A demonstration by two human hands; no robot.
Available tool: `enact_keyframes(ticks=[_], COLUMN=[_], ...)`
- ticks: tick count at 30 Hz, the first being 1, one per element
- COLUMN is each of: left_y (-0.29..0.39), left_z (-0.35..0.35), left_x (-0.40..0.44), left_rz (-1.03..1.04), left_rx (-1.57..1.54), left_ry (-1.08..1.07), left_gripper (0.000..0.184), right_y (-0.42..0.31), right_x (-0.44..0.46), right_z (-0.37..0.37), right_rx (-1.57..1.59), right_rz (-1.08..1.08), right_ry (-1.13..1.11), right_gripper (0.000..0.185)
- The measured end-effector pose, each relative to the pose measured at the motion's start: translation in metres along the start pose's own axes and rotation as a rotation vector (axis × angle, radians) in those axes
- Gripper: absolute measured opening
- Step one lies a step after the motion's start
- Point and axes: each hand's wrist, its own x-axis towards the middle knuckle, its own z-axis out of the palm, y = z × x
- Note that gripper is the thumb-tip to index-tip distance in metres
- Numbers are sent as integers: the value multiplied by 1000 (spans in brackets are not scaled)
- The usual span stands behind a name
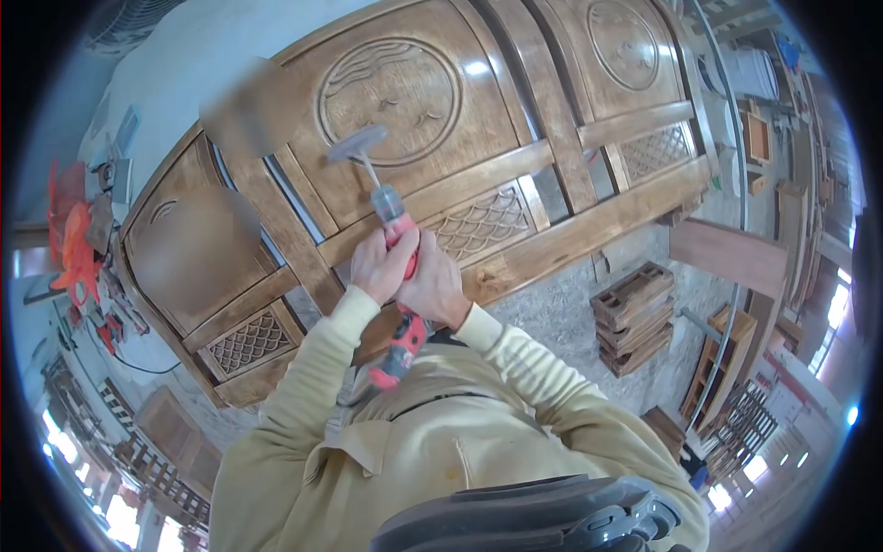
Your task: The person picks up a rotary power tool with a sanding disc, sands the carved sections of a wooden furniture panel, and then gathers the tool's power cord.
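Observation:
Both my left hand point(380, 267) and my right hand point(435, 283) are closed around a red and grey cordless drill point(408, 342). A thin shaft runs from its chuck to a flat, pale disc point(359, 143), which is slightly blurred. The disc is over the lower left rim of the carved circle point(390, 99) on a brown wooden furniture panel point(478, 120). Whether the disc touches the wood, I cannot tell. Below the circle, a scale-patterned carved inset point(483, 225) lies just beyond my hands.
Stacked wooden pieces point(633, 319) sit on the floor to the right. A flat board point(727, 255) extends beside the panel's right end. Orange-red items point(83, 239) and a dark cable point(147, 368) are at the left. Wooden racks point(740, 419) stand at the lower right.

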Motion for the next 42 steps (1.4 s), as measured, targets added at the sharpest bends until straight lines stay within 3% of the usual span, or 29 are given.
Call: enact_keyframes(ticks=[1,3,5,8,11,17,20,22,23,25,31,33,35,37,40,42], left_y=[0,8,15,27,2,-7,31,18,14,8,-29,-22,-20,-14,17,39], left_z=[2,7,19,41,66,49,63,96,105,116,74,63,62,80,106,84], left_x=[3,10,8,2,-2,-24,-22,-18,-21,-32,-78,-84,-71,-36,21,47], left_rz=[-3,40,33,178,184,287,86,453,420,213,186,-168,-108,-158,-148,-108], left_rx=[8,11,65,131,91,106,114,392,392,165,111,-331,-308,-581,-961,-1129], left_ry=[-25,-47,-103,-266,-258,-228,-383,-337,-308,-205,23,201,221,267,449,482], left_gripper=[61,61,62,59,57,46,34,33,33,32,27,53,53,46,53,54], right_y=[-1,4,5,14,23,28,38,57,64,66,43,32,17,11,-33,-64], right_x=[-2,-10,-19,-42,-57,-60,-63,-65,-65,-64,-51,-36,-18,10,59,92], right_z=[3,-2,-15,-32,-32,-28,-50,-65,-74,-71,-36,-32,-43,-63,-105,-119], right_rx=[-4,-65,-19,-58,-52,-59,-36,-55,-75,-100,-190,-269,-361,-395,-683,-661], right_rz=[-14,38,37,117,197,114,67,15,40,47,-134,-187,-230,-332,-451,-714], right_ry=[107,100,155,192,206,-5,103,89,67,16,-324,-355,-417,-363,-454,-477], right_gripper=[71,60,63,74,83,85,86,86,87,87,88,90,92,92,91,85])
